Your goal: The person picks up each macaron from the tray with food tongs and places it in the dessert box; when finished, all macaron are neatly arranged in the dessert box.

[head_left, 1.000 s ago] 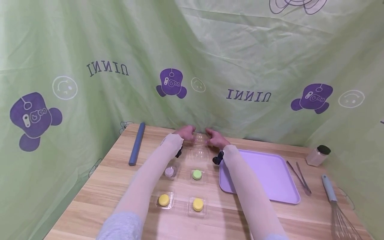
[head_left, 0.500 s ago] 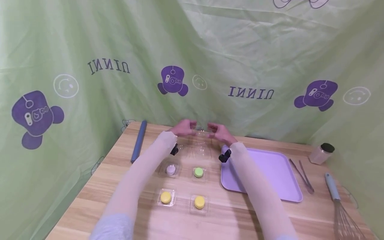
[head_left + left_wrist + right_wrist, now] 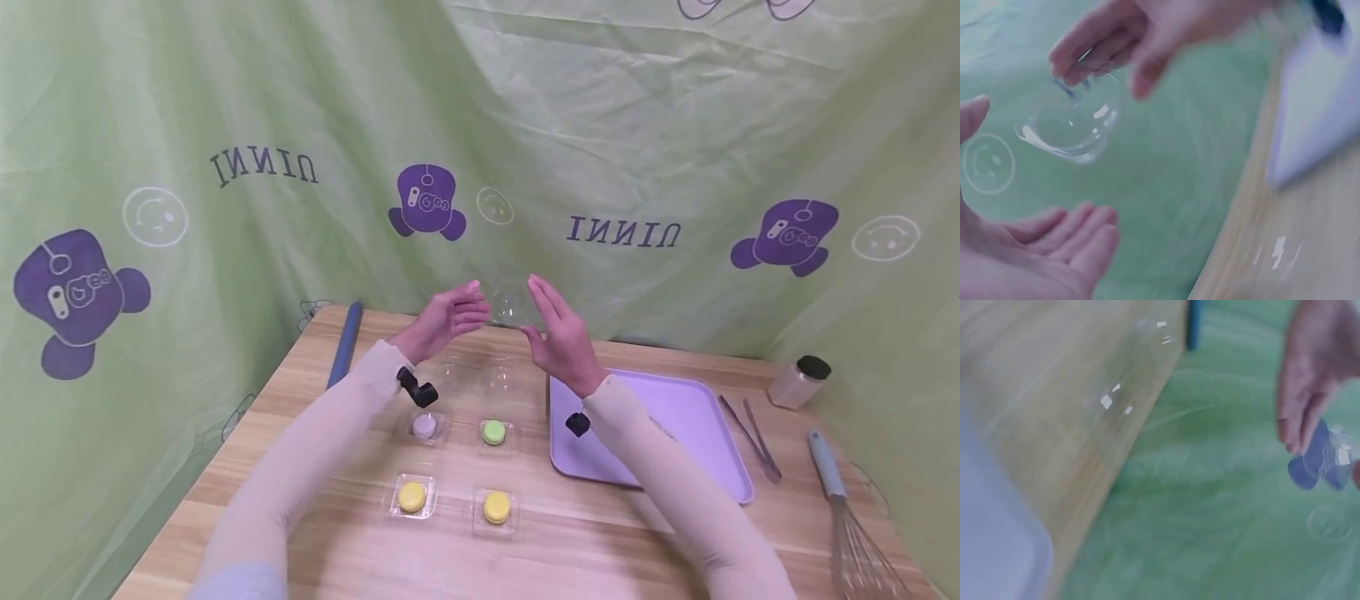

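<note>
Rod in solid blue (image 3: pixel 345 343) lies at the left of a wooden table (image 3: pixel 225 533), perhaps placed there to leave the middle to the hands. Beside it, a left hand (image 3: pixel 446 321) hovers with fingers extended, gripping nothing. Nearer, a lavender macaron (image 3: pixel 423 426) and a yellow macaron (image 3: pixel 412 497) sit in separate clear bases, presumably to keep them apart; a green macaron (image 3: pixel 493 432) and second yellow macaron (image 3: pixel 497 507) are seated likewise to their right. Above the far edge, between the hands, hangs a clear domed lid (image 3: pixel 1072 131); the right hand (image 3: pixel 564 337) appears to pinch its rim, probably sparing the dome, though blur veils the contact. A green curtain (image 3: pixel 337 125) closes off the far side. The right sleeve (image 3: pixel 690 492) crosses a purple tray (image 3: pixel 675 404), hiding part of it; beyond stand tongs (image 3: pixel 763 454), jar (image 3: pixel 799 383) and whisk (image 3: pixel 827 468) at far right.
</note>
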Tool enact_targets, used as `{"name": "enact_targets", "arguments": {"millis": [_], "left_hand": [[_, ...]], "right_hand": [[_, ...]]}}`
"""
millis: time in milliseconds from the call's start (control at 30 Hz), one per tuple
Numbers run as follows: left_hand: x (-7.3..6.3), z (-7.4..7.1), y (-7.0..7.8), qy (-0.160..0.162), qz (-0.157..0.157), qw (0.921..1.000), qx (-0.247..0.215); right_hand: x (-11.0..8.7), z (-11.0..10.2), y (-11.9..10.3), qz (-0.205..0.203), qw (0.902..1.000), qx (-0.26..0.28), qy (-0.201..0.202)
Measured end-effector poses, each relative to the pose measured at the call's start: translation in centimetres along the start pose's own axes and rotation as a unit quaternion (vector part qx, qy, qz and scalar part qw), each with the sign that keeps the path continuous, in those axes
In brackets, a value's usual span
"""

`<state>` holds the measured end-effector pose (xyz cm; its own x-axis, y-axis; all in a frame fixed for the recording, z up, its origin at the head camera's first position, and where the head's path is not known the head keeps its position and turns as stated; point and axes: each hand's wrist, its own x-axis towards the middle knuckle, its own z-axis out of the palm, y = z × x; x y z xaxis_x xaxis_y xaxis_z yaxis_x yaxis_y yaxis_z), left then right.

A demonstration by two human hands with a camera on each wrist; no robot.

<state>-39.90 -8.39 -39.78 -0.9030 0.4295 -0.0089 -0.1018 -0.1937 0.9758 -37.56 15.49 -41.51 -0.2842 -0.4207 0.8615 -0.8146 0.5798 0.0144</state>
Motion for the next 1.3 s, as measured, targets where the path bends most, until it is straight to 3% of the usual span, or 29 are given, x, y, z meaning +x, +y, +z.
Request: {"name": "enact_targets", "arguments": {"millis": [100,233,367,467,733,833,900,967,1067,1133,1233,1300], "left_hand": [[-1.2,0.5,0.9,-0.035,-0.045,0.9977,-0.037],[-2.2,0.9,1.7,-0.102,-0.097,0.9893,-0.037],[-2.7,1.2,1.8,-0.165,-0.134,0.9769,-0.027],[-2.9,1.3,1.6,-0.191,-0.141,0.9713,-0.012],[-3.3,0.9,0.8,-0.194,-0.13,0.9724,0.002],[-3.4,0.8,0.6,-0.182,-0.113,0.9767,0.005],[-3.4,0.8,0.6,-0.168,-0.077,0.9825,0.023],[-3.6,0.7,0.7,-0.142,-0.014,0.9875,0.066],[-3.9,0.6,0.8,-0.089,0.081,0.9823,0.143],[-4.2,0.4,0.7,-0.057,0.121,0.9716,0.195],[-4.8,0.5,0.3,-0.043,0.143,0.9569,0.249],[-5.2,0.7,-0.2,-0.042,0.152,0.9444,0.289]], "right_hand": [[0.0,-0.5,-0.7,-0.14,0.9861,-0.064,0.062],[-0.2,-0.8,-1.1,-0.231,0.9632,-0.105,0.088],[-0.7,-1.1,-1.3,-0.259,0.9561,-0.11,0.082],[-1.0,-1.1,-1.3,-0.269,0.9539,-0.11,0.074],[-1.2,-0.8,-1.8,-0.276,0.9522,-0.115,0.063],[-1.1,-0.8,-2.0,-0.268,0.9553,-0.107,0.063],[-1.0,-0.8,-2.2,-0.246,0.9642,-0.08,0.057],[-0.8,-1.0,-2.4,-0.201,0.9782,-0.032,0.041],[-0.3,-1.6,-2.9,-0.08,0.9932,0.084,0.005],[0.0,-2.1,-3.2,0.015,0.9871,0.159,-0.015],[0.0,-2.8,-3.6,0.137,0.9612,0.236,-0.038],[-0.5,-3.2,-3.8,0.191,0.9427,0.268,-0.056]]}}
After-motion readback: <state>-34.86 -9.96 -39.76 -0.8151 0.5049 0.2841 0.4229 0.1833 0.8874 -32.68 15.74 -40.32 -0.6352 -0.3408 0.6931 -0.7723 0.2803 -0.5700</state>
